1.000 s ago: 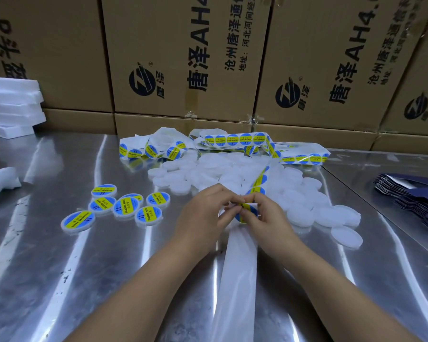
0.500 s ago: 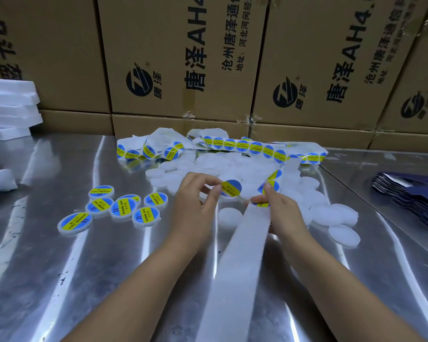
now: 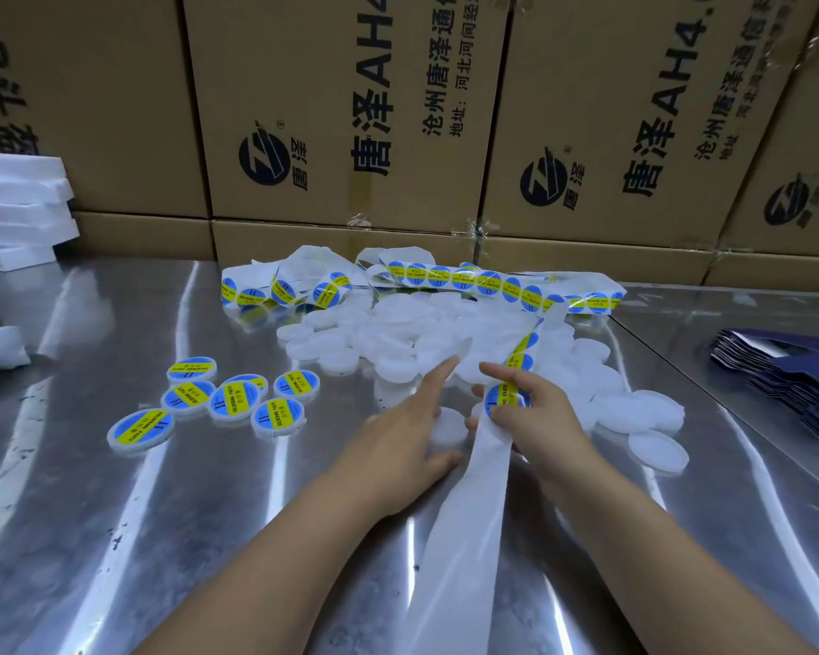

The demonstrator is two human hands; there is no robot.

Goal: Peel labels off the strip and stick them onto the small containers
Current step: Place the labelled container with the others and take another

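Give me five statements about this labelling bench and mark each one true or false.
1. The right hand grips the label strip. True.
2. The labelled containers lie to the right of both hands. False: they lie to the left.
3. The table is wooden. False: it is shiny metal.
4. Cardboard boxes stand behind the table. True.
5. The left hand is clenched in a fist. False: its fingers are stretched out.

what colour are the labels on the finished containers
The labels are blue with a yellow band bearing dark print; head view shows it best.
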